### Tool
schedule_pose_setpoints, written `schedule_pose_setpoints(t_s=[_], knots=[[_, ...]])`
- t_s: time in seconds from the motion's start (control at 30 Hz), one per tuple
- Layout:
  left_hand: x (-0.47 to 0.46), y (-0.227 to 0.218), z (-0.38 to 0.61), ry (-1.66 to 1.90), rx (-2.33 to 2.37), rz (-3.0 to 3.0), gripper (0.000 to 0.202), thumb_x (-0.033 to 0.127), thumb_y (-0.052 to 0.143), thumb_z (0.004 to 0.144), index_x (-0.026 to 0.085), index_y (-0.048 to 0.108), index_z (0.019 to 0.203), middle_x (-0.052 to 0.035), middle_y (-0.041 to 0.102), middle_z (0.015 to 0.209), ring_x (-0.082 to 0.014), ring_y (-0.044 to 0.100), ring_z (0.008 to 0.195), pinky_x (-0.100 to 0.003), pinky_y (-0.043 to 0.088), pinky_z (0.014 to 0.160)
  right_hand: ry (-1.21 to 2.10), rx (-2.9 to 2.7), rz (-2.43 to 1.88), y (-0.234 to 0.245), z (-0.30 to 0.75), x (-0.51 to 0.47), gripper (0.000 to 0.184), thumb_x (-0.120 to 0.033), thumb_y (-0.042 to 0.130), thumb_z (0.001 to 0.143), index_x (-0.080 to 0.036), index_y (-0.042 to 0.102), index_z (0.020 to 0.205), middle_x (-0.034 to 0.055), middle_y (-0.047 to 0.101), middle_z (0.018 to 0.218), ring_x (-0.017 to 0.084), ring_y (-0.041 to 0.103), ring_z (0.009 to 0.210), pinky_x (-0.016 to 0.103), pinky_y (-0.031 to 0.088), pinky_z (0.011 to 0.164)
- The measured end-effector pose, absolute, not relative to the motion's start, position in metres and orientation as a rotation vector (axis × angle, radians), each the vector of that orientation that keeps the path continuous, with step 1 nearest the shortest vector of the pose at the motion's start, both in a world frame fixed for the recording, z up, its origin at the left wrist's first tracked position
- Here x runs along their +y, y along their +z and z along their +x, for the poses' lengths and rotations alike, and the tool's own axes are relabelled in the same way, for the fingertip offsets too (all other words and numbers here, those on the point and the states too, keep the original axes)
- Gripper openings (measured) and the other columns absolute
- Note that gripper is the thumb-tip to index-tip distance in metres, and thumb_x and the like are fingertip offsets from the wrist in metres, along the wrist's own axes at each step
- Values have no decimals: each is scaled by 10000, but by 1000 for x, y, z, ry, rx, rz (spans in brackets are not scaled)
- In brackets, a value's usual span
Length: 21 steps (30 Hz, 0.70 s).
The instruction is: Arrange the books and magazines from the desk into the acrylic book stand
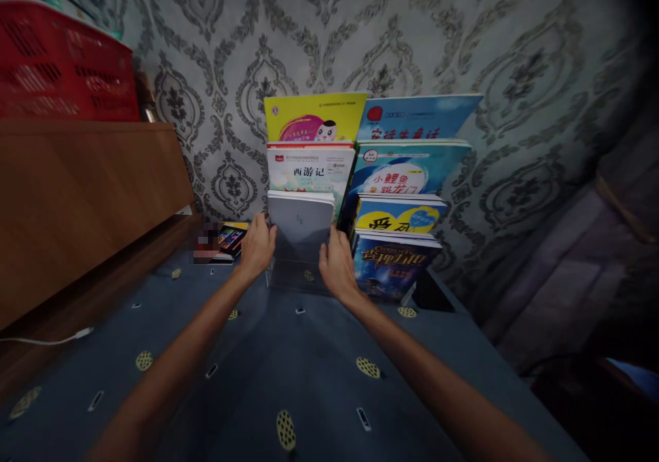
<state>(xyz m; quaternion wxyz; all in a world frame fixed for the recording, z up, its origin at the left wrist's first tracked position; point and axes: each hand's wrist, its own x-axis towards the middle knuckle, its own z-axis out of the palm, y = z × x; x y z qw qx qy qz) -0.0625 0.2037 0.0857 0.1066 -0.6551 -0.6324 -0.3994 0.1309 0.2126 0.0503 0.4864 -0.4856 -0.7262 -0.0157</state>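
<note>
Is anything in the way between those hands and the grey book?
Nothing visible: the left hand is at the left side of the grey book, the right hand at its right side.

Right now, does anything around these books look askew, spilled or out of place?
I see nothing spilled or damaged. One mild oddity: a small dark-covered stack lies flat, left of the left hand, while the gray books by the right hand and the dark blue book stand up.

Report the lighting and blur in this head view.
Head view: dim overall, lower right corner nearly black; cloth at right and basket at left look smeared; pixelation masks part of the flat books; the grey book shows clearer edges.
</note>
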Motion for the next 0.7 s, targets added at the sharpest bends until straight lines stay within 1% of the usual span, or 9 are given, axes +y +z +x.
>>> schedule_pose_setpoints(t_s=[0.13, 0.23, 0.43, 0.7], knots=[[199, 97, -55, -942, -1963, -1875, 143, 246, 422, 1034, 172, 531, 1089, -141, 614, 1159, -271, 633, 1095, -349, 500, 870, -42, -1785, -1267, 53, 128, 216, 548, -180, 358, 932, -82, 430, 1466, 208, 590, 1208, 337, 576, 1153, 500, 482, 1022], [198, 103, -52, -866, -2015, -1857, 167, 252, 406, 1046, 170, 546, 1084, -135, 616, 1162, -266, 643, 1078, -337, 502, 851, -26, -1765, -1279, 53, 125, 218, 549, -163, 357, 912, -62, 455, 1443, 217, 599, 1195, 338, 575, 1148, 488, 487, 1017], [201, 106, -51, -795, -2024, -1846, 189, 239, 397, 1047, 149, 553, 1104, -147, 615, 1175, -271, 639, 1076, -346, 499, 859, -28, -1728, -1252, 51, 122, 222, 537, -136, 361, 883, -37, 493, 1394, 224, 606, 1161, 345, 565, 1115, 523, 482, 1008], [204, 102, -53, -820, -1976, -1863, 185, 225, 384, 1040, 154, 553, 1067, -145, 614, 1152, -267, 632, 1078, -354, 493, 891, -30, -1703, -1234, 48, 122, 224, 533, -146, 409, 864, -74, 503, 1384, 185, 610, 1124, 326, 570, 1085, 507, 484, 999]])
